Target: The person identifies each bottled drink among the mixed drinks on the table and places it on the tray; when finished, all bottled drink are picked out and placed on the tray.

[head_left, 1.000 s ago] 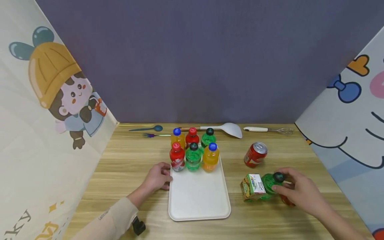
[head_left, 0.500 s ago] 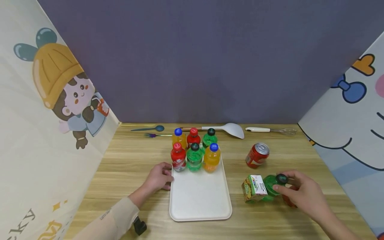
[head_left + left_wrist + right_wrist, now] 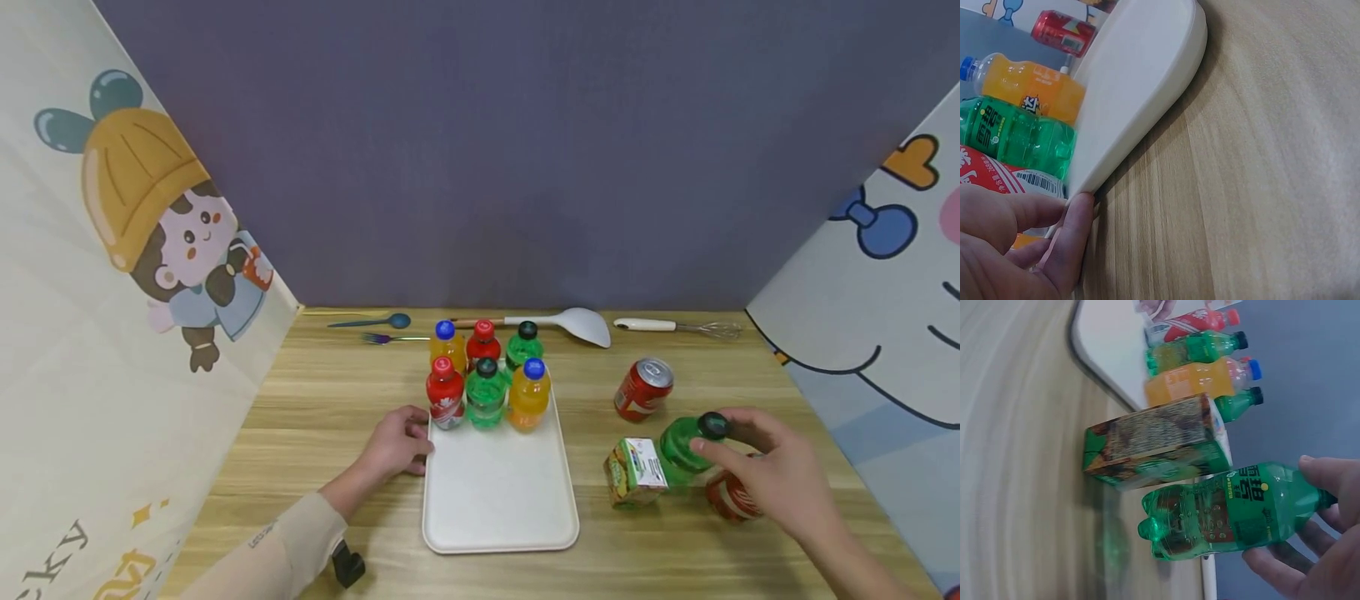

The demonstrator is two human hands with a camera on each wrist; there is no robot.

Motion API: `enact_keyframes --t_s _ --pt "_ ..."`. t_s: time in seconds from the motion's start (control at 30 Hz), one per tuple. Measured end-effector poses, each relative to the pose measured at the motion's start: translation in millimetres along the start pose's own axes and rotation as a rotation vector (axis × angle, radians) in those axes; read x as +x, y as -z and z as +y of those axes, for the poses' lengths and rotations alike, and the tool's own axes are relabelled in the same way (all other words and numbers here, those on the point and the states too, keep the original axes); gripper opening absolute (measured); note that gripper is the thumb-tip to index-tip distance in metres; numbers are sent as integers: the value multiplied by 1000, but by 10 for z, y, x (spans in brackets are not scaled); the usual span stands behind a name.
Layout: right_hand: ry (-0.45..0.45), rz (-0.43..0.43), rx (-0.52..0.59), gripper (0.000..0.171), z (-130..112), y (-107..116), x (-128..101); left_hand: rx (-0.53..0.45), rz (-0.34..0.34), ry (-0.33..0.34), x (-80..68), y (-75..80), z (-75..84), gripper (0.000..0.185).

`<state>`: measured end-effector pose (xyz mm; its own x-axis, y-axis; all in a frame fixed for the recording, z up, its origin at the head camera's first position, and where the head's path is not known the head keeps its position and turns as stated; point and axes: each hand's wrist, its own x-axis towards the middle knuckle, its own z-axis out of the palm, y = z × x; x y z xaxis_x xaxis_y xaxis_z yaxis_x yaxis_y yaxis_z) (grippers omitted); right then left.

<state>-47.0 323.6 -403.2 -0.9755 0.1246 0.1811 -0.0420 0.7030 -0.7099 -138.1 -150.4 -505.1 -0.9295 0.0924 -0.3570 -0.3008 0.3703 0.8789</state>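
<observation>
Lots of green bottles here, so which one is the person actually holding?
The green bottle beside the juice carton, right of the tray; the right hand grips its neck. The others stand on the tray.

your green bottle (image 3: 681, 447) has a black cap and a green label, is full, leans with its cap up and right, base lifted just off the desk, right beside the juice carton (image 3: 634, 471).

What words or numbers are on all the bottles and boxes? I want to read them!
"KY": on the cartoon cloth at the left; its start is cut off.
Green bottle in the right hand: Chinese characters, too blurred to read.
Carton: print too small.
Tray bottles: labels blurred; a barcode shows, digits unreadable.
Red can: unreadable.
Sleeve: tiny, unreadable print.
</observation>
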Motion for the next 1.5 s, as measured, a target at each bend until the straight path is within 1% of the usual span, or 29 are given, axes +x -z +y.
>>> enact_keyframes --t_s 0.1,0.23,0.4,0.47,0.53,0.7,0.77,0.9,0.97,1.03,1.13,1.2,1.27,1.43,1.5 --pt "9 13 24 39 -50 43 64 2 0 2 -6 2 7 54" --pt "24 37 -27 42 -127 122 159 2 3 5 -7 -2 14 54" --pt "-8 21 -89 49 -231 235 270 1 5 3 -16 -2 19 53" --pt "-15 19 -93 51 -269 266 312 0 5 2 -21 0 25 52" --pt "-1 29 -102 50 -307 289 352 1 4 0 -22 2 31 51" --pt "74 73 -105 40 -454 326 434 6 -4 2 -13 7 30 50" --pt "92 82 -107 40 -527 337 463 10 -10 4 -11 6 26 50" --pt "93 69 -120 42 -695 350 526 14 -15 8 -15 5 30 50" --pt "103 50 -104 41 -788 347 557 17 -14 6 -18 10 37 50" --pt "113 37 -94 40 -891 326 577 18 -12 8 -15 18 45 49" --pt "161 4 -40 39 -1037 255 594 19 -10 8 -6 29 53 49" --pt "182 -9 -13 39 -1118 178 598 21 -8 4 -4 33 48 50" --pt "214 -36 35 38 -1179 90 604 20 -6 3 -9 36 43 51" --pt "262 -118 160 35 -1305 -117 602 15 -11 -2 -20 24 35 50" --pt "280 -137 179 33 -1352 -196 604 14 -13 -6 -22 20 38 50"
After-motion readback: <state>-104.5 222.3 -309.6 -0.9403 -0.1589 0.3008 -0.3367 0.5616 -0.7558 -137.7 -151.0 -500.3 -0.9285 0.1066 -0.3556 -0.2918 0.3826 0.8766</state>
